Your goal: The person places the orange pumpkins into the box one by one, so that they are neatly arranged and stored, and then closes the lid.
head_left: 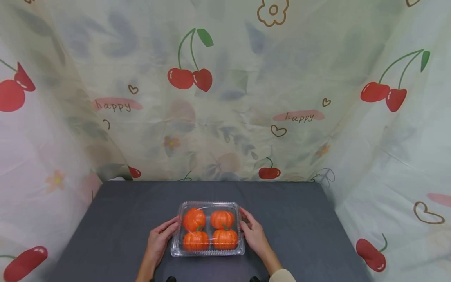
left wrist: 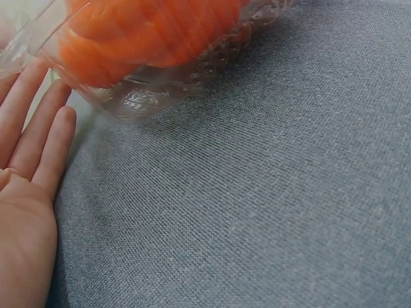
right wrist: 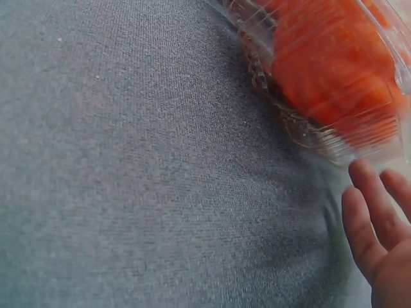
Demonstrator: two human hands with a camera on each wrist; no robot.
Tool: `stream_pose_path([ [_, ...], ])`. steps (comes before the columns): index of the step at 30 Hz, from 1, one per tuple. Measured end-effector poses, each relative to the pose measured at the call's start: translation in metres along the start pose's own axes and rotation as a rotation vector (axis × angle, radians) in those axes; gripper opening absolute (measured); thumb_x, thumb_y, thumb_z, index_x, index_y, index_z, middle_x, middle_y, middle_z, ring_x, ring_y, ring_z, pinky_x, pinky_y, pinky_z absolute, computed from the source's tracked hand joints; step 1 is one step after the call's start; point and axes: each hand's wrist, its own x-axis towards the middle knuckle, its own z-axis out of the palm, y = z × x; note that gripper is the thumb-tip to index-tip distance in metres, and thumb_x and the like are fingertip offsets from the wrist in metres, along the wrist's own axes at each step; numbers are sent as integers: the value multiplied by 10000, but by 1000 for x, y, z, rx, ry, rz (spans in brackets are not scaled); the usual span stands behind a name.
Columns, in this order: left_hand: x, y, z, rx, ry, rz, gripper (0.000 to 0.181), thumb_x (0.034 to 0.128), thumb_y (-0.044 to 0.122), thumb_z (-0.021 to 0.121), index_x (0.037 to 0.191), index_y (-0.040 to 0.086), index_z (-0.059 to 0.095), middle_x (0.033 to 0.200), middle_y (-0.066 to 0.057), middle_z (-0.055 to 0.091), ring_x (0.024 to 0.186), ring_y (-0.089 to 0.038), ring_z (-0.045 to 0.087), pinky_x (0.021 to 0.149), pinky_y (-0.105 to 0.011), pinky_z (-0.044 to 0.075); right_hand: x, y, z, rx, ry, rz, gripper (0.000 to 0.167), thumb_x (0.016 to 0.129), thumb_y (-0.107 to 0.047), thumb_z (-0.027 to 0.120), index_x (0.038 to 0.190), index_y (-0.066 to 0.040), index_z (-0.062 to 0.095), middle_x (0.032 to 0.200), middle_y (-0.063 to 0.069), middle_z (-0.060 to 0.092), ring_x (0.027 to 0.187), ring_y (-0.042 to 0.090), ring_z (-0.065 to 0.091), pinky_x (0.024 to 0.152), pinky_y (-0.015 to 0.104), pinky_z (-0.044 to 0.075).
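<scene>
A clear plastic clamshell container (head_left: 208, 253) lies on the dark grey tabletop between the two hands, its lid down. Inside it sit several small orange pumpkins (head_left: 225, 239) with green stems, in two rows. At the container's left side, my left hand (head_left: 157, 241) touches the edge with thumb and fingertips. My right hand (head_left: 256, 237) does the same at the right side. The left wrist view shows the left fingers (left wrist: 54, 138) nearly straight against the plastic. In the right wrist view the right fingers (right wrist: 366, 218) are extended, tips by the container's corner. Both thumbs are out of the wrist views.
Dark grey cloth (head_left: 299, 227) covers the table. Pale curtains (head_left: 225, 129) printed with cherries, hearts and flowers hang behind the table and along both sides. Two small black objects (head_left: 171, 279) show at the bottom edge of the head view.
</scene>
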Motion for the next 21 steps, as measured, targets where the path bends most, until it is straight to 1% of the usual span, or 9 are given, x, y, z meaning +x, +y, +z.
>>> stream_pose_path([
  [2,0,0,-1,10,-1,-10,567,904,107,764,1385,-111,556,1077,102,790,1051,-16,728,878,-185,587,-2,0,-1,24,-11,-3,517,1010,-100,569,1517,-147,483,1386,204,609,828,30,649,690,216,567],
  [4,1,-1,-1,26,-3,-14,588,893,114,779,1397,-91,556,1076,89,793,1057,-15,726,882,-178,582,-4,-2,-3,55,-8,19,536,993,-88,597,1514,-140,483,1375,213,620,827,37,656,683,217,563],
  [7,1,-1,-2,53,2,-19,600,874,130,801,1394,-64,574,1079,73,796,1058,-14,726,890,-167,574,-9,-6,-10,71,-17,59,528,982,-165,656,1484,-119,498,1323,206,654,811,66,662,639,245,564],
  [9,1,-1,-2,71,6,-21,602,869,146,811,1390,-54,584,1091,64,794,1057,-12,726,890,-163,571,-13,-9,-16,73,-58,98,501,972,-221,682,1430,-88,527,1241,182,695,784,97,667,595,271,560],
  [10,1,0,-2,80,11,-26,602,866,155,815,1388,-45,591,1091,66,795,1052,-9,727,887,-158,570,-15,-10,-20,66,-98,118,486,970,-245,684,1399,-71,537,1187,161,711,772,110,670,573,281,557],
  [12,1,1,-2,89,23,-37,599,862,165,819,1384,-29,601,1093,70,795,1050,-2,726,885,-152,567,-19,-12,-27,59,-203,155,443,970,-278,675,1324,-40,557,1076,116,728,750,136,676,536,296,552],
  [16,0,2,-1,120,44,-50,606,847,193,832,1379,-1,617,1077,98,795,1038,15,723,880,-143,563,-28,-14,-39,73,-467,207,343,973,-283,643,1154,7,611,904,37,742,710,135,690,508,250,531],
  [19,1,2,0,148,48,-51,602,843,221,840,1365,6,631,1076,91,795,1029,13,725,877,-140,560,-34,-13,-44,123,-636,220,372,983,-264,630,1067,98,624,829,80,766,670,114,684,511,206,515],
  [21,2,2,1,172,52,-48,589,844,248,841,1347,11,647,1082,73,796,1022,10,728,870,-137,559,-37,-11,-44,152,-714,216,416,990,-250,628,1049,161,610,813,122,776,648,99,679,514,191,509],
])
